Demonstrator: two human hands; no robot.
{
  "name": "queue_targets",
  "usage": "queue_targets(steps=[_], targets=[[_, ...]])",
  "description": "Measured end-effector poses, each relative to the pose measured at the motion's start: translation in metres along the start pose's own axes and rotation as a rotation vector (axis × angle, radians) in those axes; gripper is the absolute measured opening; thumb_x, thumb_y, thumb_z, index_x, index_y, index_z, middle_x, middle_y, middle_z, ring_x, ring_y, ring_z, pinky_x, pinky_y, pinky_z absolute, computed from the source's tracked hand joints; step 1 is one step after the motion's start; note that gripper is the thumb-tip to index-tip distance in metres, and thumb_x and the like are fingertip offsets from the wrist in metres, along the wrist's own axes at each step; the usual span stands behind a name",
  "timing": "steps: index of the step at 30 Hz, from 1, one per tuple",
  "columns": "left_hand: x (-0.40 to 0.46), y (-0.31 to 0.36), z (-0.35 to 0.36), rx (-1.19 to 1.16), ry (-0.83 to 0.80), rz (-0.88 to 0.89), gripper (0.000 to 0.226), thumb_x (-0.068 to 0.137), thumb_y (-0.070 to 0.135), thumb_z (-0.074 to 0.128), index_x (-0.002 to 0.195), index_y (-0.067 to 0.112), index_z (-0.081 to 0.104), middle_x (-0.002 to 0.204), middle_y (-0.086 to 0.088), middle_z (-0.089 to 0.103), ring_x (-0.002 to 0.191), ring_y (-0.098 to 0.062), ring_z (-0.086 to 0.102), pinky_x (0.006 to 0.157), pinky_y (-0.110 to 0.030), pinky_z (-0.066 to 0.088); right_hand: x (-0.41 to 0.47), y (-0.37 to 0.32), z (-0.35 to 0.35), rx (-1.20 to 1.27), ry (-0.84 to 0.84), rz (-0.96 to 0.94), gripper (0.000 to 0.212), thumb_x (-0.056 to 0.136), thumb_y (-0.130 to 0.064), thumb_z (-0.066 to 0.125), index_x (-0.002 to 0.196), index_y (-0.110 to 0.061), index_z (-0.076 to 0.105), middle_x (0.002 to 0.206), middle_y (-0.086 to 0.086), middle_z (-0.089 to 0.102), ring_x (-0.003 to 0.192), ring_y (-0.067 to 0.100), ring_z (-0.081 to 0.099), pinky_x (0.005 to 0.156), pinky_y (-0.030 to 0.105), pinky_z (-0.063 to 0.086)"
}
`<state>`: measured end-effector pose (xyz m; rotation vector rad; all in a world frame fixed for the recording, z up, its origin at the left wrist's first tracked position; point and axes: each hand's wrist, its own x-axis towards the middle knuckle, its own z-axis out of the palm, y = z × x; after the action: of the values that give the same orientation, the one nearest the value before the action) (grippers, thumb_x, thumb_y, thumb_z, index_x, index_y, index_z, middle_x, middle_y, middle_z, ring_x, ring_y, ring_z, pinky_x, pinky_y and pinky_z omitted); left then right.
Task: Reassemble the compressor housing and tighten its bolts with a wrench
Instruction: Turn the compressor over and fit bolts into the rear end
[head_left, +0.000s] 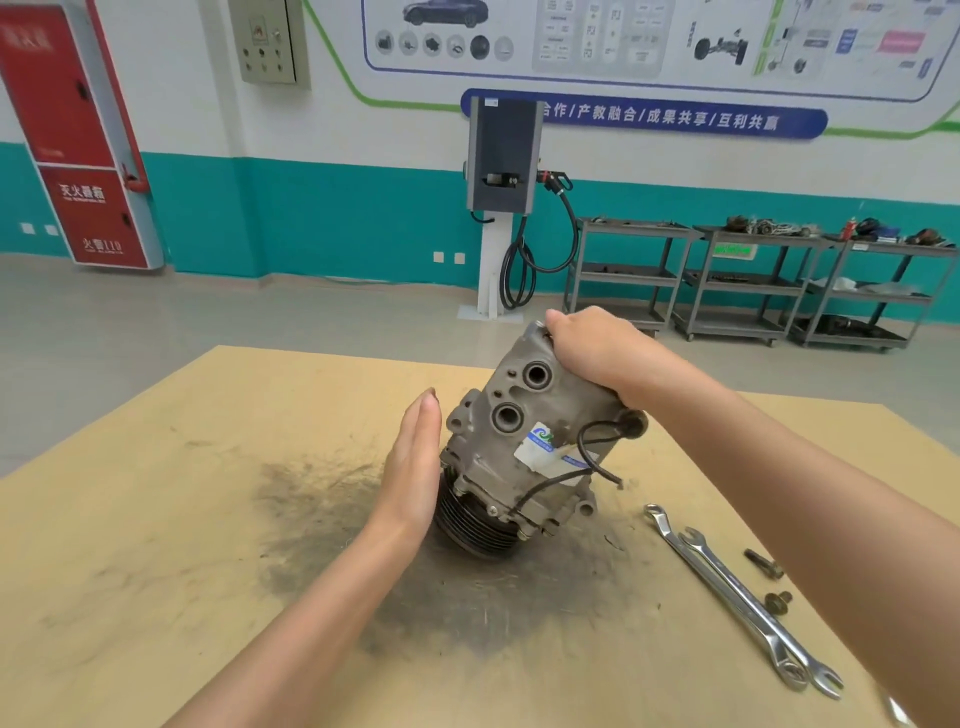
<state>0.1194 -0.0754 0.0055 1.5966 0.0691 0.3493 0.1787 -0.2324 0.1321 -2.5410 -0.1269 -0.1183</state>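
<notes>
A grey metal compressor (524, 436) stands tilted on the wooden table (156, 519), its black ribbed pulley (475, 530) down on the board and its ported end up. My right hand (592, 351) grips the upper end of the housing. My left hand (415, 462) is flat, fingers straight, beside the compressor's left side, at or very near the pulley. Two chrome wrenches (737, 592) lie crossed on the table to the right. Two dark bolts (769, 582) lie next to them, by my right forearm.
A dark greasy stain (322, 509) spreads over the board around the compressor. Black wires (597, 457) and a white label hang off the housing. Beyond the table stand a charging post (501, 208) and several metal carts (727, 280) against the wall.
</notes>
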Motion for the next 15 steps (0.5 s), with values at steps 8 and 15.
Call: queue_targets(steps=[8, 15], targets=[[0.007, -0.004, -0.004, -0.048, 0.061, -0.059, 0.036, 0.106, 0.04, 0.032, 0.117, 0.023, 0.062, 0.118, 0.006, 0.066, 0.105, -0.008, 0.059, 0.094, -0.03, 0.044, -0.001, -0.048, 0.021, -0.259, -0.039, -0.121, 0.046, 0.1, -0.028, 0.024, 0.139, -0.013, 0.043, 0.132, 0.016, 0.049, 0.118, 0.038, 0.046, 0.082, 0.043, 0.039], [0.0, -0.015, -0.011, -0.248, 0.173, -0.142, 0.031, 0.103, 0.029, 0.042, 0.122, 0.017, 0.064, 0.119, -0.005, 0.069, 0.113, -0.022, 0.063, 0.088, -0.035, 0.052, -0.01, -0.073, 0.046, -0.329, -0.062, -0.164, 0.039, 0.095, -0.021, 0.03, 0.128, -0.016, 0.049, 0.118, 0.012, 0.049, 0.11, 0.041, 0.048, 0.09, 0.058, 0.045]])
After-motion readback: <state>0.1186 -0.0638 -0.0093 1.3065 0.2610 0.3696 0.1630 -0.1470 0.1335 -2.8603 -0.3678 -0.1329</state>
